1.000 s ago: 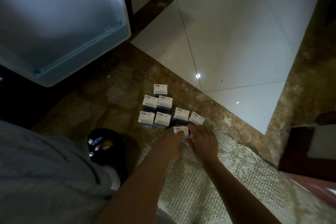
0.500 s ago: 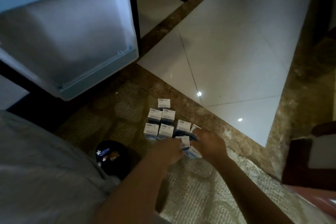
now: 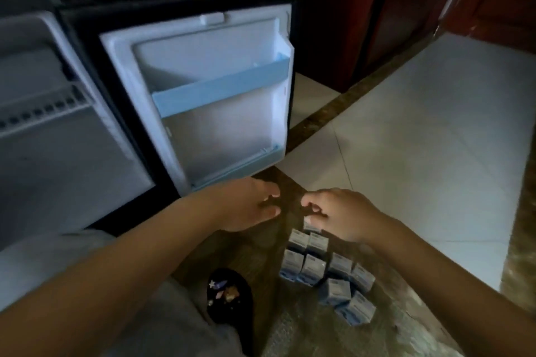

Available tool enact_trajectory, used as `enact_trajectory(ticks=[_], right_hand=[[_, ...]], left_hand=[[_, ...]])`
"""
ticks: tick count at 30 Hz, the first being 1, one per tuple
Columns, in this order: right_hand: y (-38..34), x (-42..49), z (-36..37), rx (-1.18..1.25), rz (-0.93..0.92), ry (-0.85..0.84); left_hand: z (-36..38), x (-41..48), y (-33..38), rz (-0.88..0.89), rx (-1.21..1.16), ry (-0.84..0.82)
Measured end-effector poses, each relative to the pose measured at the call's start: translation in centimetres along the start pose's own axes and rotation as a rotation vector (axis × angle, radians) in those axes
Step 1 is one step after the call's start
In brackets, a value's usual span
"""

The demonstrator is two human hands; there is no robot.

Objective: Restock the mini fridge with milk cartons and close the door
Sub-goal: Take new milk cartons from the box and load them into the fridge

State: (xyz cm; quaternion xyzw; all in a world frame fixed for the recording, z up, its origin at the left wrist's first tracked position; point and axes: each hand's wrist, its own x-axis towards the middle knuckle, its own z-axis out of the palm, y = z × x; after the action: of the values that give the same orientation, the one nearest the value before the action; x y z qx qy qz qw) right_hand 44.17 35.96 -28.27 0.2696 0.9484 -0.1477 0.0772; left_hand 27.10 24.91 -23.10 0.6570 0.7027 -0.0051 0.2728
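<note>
Now, your left hand (image 3: pixel 246 206) hangs just in front of the bottom edge of the open fridge door (image 3: pixel 203 113), fingers straight and relaxed, thumb apart from them, holding nothing. Your right hand (image 3: pixel 345 216) is level with it, off the door's lower right corner, with a small gap between the two hands. Its fingers are loosely bent and you can see nothing in them.

The milk cartons (image 3: pixel 319 266) stand in a tight cluster on the floor, nearer to you than the door and under your right hand. The farthest one sits just below your right fingertips (image 3: pixel 309 209).

On the door's inner face a pale blue shelf rail (image 3: pixel 220 85) runs across the middle, with no carton behind it. Left of the door the fridge cavity (image 3: pixel 58 139) stands open, blurred. Nearer you than the door, left of the cartons, is a black slipper (image 3: pixel 229 295) with small charms. Right of the door lie pale floor tiles (image 3: pixel 420 139).
</note>
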Motion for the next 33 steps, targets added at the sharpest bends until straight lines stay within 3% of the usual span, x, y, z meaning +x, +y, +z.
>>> enact_trajectory(ticks=[11,19,26,33], right_hand=[[-16.4,6.8,-10.9,-0.288,-0.372,0.083],[-29.7,7.0,-14.3,-0.341,-0.669,0.096],[-40.9,7.1,-12.2,-0.318,-0.916,0.088],[-50.4,6.6,-5.7,-0.366,-1.089,-0.107]], left_hand=[[-7.4,-14.6,-6.2,-0.299,0.313,0.298],[-7.7,-25.7,-10.0,-0.599,0.121,0.466],[-5.0,-35.4,-12.8,-0.802,0.057,0.471],[1.6,-43.5,-15.6,-1.032,-0.075,0.404]])
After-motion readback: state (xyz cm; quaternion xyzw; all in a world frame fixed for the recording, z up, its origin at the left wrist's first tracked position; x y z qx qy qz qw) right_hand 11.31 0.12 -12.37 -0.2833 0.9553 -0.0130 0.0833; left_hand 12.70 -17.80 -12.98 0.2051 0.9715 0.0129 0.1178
